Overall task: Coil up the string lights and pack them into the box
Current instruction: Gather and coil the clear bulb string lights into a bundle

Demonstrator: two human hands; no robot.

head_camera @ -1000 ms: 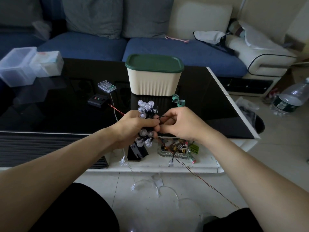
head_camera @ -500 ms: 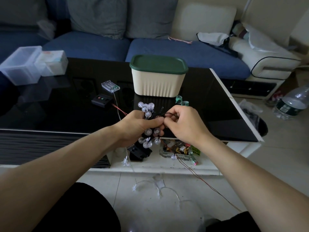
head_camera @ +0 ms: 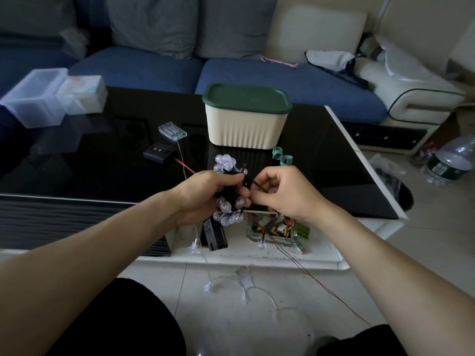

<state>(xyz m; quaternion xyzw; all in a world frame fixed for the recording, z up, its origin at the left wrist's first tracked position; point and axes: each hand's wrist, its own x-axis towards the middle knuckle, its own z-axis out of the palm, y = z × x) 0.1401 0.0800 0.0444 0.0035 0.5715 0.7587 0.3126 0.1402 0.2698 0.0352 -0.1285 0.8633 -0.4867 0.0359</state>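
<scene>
My left hand (head_camera: 205,195) grips a coiled bundle of string lights (head_camera: 226,163), clear round bulbs on dark wire sticking out above and below the fist. My right hand (head_camera: 282,191) pinches the dark wire right beside the bundle. A loose bulb on that wire hangs down below my hands. The cream box with a green lid (head_camera: 245,116) stands shut on the black table behind my hands. A second, clear-wired star light string (head_camera: 244,289) trails over the floor up to a clear battery case (head_camera: 172,130).
A black control box (head_camera: 159,152) with thin red wire lies left of the bundle. Two green ties (head_camera: 281,156) sit by the cream box. Clear plastic boxes (head_camera: 36,96) stand far left. A glass tray of small parts (head_camera: 276,231) rests on the lower shelf. A water bottle (head_camera: 452,160) lies at right.
The view shifted slightly. My hands stayed together at the bundle, and the right fingers have moved a little along the dark wire.
</scene>
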